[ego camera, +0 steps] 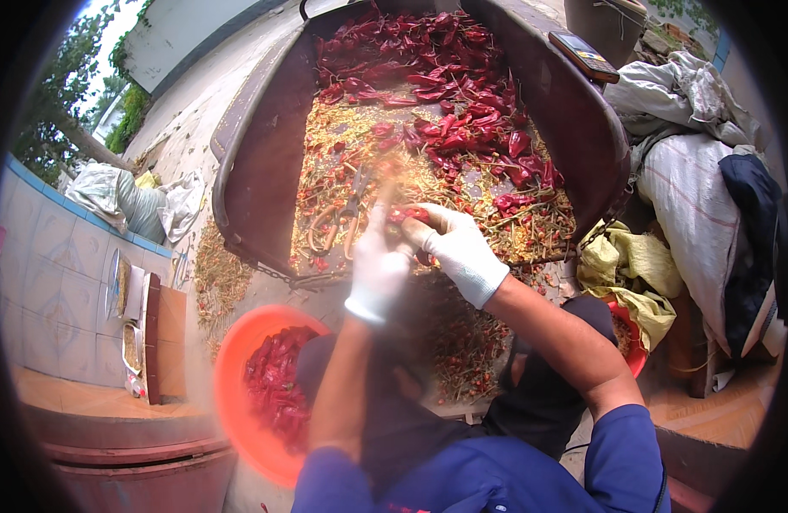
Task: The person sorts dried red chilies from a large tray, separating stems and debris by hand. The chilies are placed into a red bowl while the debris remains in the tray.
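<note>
My right hand (pixel 455 247), in a white knit glove, grips a dried red chili pepper (pixel 410 215) near the front of a dark metal cart bed (pixel 253 160). Close beside it, my left hand (pixel 381 256), gloved too, touches or nearly touches the pepper; blur hides its exact hold. Scissors with orange-brown handles (pixel 333 224) lie on chili seeds and stems just left of my left hand. Whole dried red chilies (pixel 458 141) cover the far and right parts of the bed. An orange plastic basin (pixel 233 410) of red chilies stands by my left leg.
A handheld phone (pixel 583 56) rests on the cart's right rim. White woven sacks (pixel 689 186) and a yellow sack (pixel 644 256) are piled at the right, by a red basin (pixel 637 346). Stems and seeds litter the ground (pixel 471 346) below the cart. More sacks (pixel 131 199) lie at the left.
</note>
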### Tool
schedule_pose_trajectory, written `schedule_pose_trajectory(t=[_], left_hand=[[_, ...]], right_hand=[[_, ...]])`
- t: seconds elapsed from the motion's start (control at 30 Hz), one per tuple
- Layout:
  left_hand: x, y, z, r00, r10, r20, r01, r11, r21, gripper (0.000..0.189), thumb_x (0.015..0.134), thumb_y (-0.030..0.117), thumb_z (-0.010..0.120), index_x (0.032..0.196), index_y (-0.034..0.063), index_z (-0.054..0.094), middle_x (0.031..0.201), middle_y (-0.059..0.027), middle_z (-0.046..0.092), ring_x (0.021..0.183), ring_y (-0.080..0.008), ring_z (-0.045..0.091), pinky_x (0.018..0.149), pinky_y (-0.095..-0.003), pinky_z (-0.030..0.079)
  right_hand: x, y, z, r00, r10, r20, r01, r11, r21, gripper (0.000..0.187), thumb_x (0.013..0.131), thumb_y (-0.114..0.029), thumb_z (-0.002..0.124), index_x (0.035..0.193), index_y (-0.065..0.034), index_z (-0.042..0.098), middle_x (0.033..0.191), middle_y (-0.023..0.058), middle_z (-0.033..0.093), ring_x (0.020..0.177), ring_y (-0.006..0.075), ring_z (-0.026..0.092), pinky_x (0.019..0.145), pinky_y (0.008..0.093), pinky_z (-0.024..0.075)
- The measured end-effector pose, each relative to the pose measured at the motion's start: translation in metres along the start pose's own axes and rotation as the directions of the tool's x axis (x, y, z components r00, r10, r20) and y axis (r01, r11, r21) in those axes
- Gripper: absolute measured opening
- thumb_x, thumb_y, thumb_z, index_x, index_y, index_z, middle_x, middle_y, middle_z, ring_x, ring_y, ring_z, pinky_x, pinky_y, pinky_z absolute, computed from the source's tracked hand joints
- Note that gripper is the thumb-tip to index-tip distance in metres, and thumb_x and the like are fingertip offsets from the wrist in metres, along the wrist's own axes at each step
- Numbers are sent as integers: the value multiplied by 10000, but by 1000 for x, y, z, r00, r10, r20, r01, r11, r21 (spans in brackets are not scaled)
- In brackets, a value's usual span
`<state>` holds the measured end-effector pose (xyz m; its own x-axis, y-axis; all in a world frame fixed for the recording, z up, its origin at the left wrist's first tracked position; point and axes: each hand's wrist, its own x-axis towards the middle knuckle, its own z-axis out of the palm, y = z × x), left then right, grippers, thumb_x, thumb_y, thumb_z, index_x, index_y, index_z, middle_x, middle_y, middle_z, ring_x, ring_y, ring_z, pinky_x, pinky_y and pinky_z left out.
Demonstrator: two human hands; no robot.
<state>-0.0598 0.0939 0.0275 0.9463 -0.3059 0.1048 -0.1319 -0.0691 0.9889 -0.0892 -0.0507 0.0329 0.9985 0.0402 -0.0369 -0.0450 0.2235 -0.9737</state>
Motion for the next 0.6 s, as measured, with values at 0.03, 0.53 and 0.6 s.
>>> schedule_pose_trajectory(t=[0.03, 0.53, 0.6], left_hand=[[-6, 2, -3, 1000, -9, 2, 9, 1000, -16, 668, 946, -30, 609, 1567, 103, 402, 1098, -20, 646, 722, -28, 553, 591, -187, 469], [-152, -12, -166, 765, 3, -644, 73, 993, 91, 386, 1025, 208, 647, 1348, 0, 614, 1183, -103, 693, 958, -146, 680, 736, -259, 559], [-199, -39, -217, 708, 104, -698, 205, 916, 344, 421, 1030, 218, 628, 1385, -5, 591, 1336, -144, 652, 1175, -213, 637, 982, -330, 516]], right_hand=[[0, -1, 1, 999, 19, 36, -18, 1000, -12, 274, 1030, -240, 636, 1199, -27, 665, 944, 2, 681, 768, 40, 541, 673, 238, 462], [5, 37, 61, 943, 45, 329, -184, 896, 404, 285, 1066, -256, 559, 1226, -23, 592, 1125, 100, 695, 1004, 211, 685, 934, 403, 569], [-11, 40, 123, 922, 50, 385, -116, 982, 149, 357, 1054, -262, 556, 1320, -24, 566, 1104, 99, 685, 999, 193, 655, 932, 344, 524]])
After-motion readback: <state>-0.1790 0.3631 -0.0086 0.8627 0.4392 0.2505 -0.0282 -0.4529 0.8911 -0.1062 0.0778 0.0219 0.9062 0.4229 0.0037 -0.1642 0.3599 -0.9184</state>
